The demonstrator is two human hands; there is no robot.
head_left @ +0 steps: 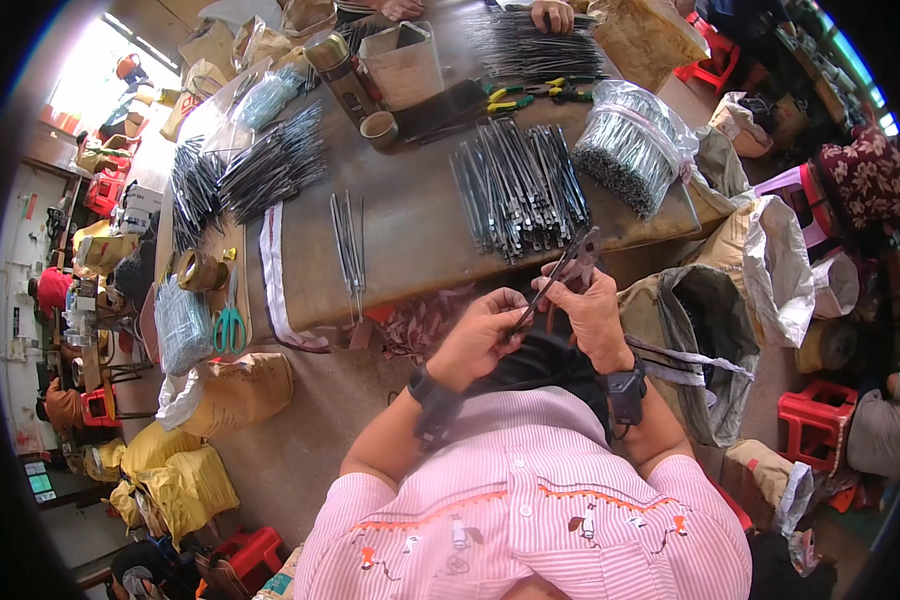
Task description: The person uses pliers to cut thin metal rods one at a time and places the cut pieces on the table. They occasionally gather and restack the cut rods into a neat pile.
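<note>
My left hand (492, 325) and my right hand (592, 318) meet above my lap, just off the table's near edge. Between them runs a thin dark metal strip (542, 297), which looks like a metal cable tie. The left fingers pinch its lower end. My right hand is closed around the strip and a dark tool that looks like pliers (584, 246), its tip pointing up; the fingers partly hide it. Just beyond lies a broad row of metal cable ties (520, 190) with small blocky heads toward me. A few loose ties (348, 245) lie to the left.
The table (410, 265) also bears a plastic-wrapped tie bundle (635, 145), darker piles (275, 165), yellow-handled pliers (510, 100), a flask (338, 72) and a bin (402, 65). Teal scissors (230, 328) are at left. Open sacks (705, 330) stand at right. Another person's hand (552, 16) is across the table.
</note>
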